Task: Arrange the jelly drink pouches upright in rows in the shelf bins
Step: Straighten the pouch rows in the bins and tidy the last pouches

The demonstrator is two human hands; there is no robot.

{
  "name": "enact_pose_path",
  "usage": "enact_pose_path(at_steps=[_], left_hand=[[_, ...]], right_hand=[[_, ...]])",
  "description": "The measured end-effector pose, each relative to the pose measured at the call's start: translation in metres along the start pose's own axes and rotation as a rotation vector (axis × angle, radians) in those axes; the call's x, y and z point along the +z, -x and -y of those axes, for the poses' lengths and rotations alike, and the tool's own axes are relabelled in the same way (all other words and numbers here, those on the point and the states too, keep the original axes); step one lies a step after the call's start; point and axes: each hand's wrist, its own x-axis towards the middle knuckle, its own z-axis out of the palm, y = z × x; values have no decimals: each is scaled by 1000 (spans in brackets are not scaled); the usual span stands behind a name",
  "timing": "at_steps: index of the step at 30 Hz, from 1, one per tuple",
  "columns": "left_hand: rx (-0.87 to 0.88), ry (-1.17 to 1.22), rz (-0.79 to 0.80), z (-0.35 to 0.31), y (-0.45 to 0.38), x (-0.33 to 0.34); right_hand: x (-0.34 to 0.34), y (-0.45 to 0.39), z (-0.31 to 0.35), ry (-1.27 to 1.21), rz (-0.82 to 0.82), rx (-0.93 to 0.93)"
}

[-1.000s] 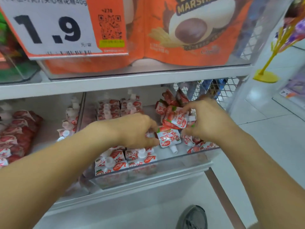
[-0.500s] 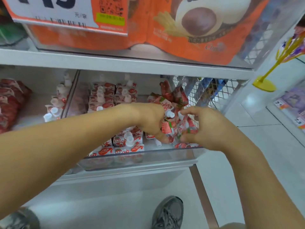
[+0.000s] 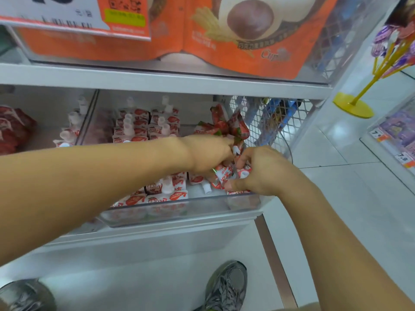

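Both hands work inside the clear bin (image 3: pixel 184 209) on the lower shelf, at its right end. The left hand (image 3: pixel 208 153) reaches across from the left with its fingers curled down into a loose heap of pouches (image 3: pixel 226 126); its grip is narrow, but the fingertips are hidden behind the hand, so what they pinch cannot be told. The right hand (image 3: pixel 262 169) has a closed grip on one red-and-white pouch (image 3: pixel 223 177), thumb on the near face, the pouch tilted with a white cap just beside the fingers. A second loose pouch lies flat just left of it, its cap (image 3: pixel 206 188) pointing toward the front wall. In the left part of the same bin two rows of upright pouches (image 3: pixel 146 124) run from back to front; the arm hides the middle of them, so an exact count is not possible. Four pouches of the front end of these rows (image 3: pixel 161 196) show below the forearm. The heap at the right holds several jumbled pouches, too tangled to count. Two grey shoes (image 3: pixel 226 286) stand on the floor below.
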Motion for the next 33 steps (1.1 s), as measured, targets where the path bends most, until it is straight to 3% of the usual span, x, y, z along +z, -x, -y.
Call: enact_pose_path(at_steps=[4, 8, 14, 18, 22, 25, 27, 30, 33], left_hand=[[-103, 187, 45, 17, 13, -9], [-230, 240, -119, 37, 23, -21], [-487, 187, -263, 42, 33, -18], [-399, 273, -462, 30, 36, -17], [-139, 432, -336, 14, 34, -16], [-135, 530, -292, 16, 31, -13], [-164, 520, -278, 21, 32, -13], [-237, 373, -322, 24, 37, -17], [-283, 388, -371, 19, 35, -18]], right_hand=[[-1, 2, -6, -57, 43, 8], [0, -4, -5, -82, 85, 17], [3, -10, -1, -472, -60, 136], [-1, -2, -3, -751, -70, 119], [-9, 11, 0, -909, -100, -2], [-12, 16, -2, -989, -47, -73], [-9, 15, -8, -875, 3, -61], [-6, 11, -14, -410, -60, -4], [-13, 15, -18, -314, -167, -36]])
